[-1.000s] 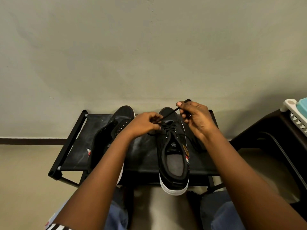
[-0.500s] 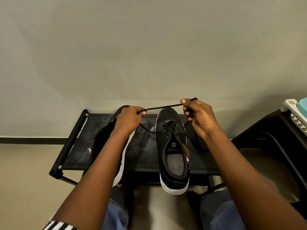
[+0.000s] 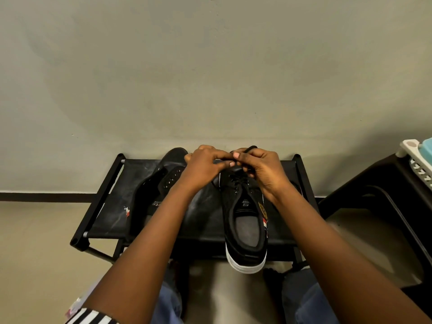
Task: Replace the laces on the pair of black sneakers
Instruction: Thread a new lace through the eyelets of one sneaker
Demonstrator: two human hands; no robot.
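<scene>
Together, left hand (image 3: 204, 164) and right hand (image 3: 261, 168) pinch the thin black lace (image 3: 249, 149) over the far toe of a black canvas sneaker with white sole (image 3: 245, 220).

The right sneaker (image 3: 245, 220) is black with a white sole; it stands upright at the bench's front edge, heel at 6 o'clock overhanging, toe at 12. A black lace (image 3: 239, 181) crosses its upper eyelets, one end looping up at 12 o'clock. The left sneaker (image 3: 163, 181), at 9 o'clock, lies tilted with bare eyelets.
</scene>
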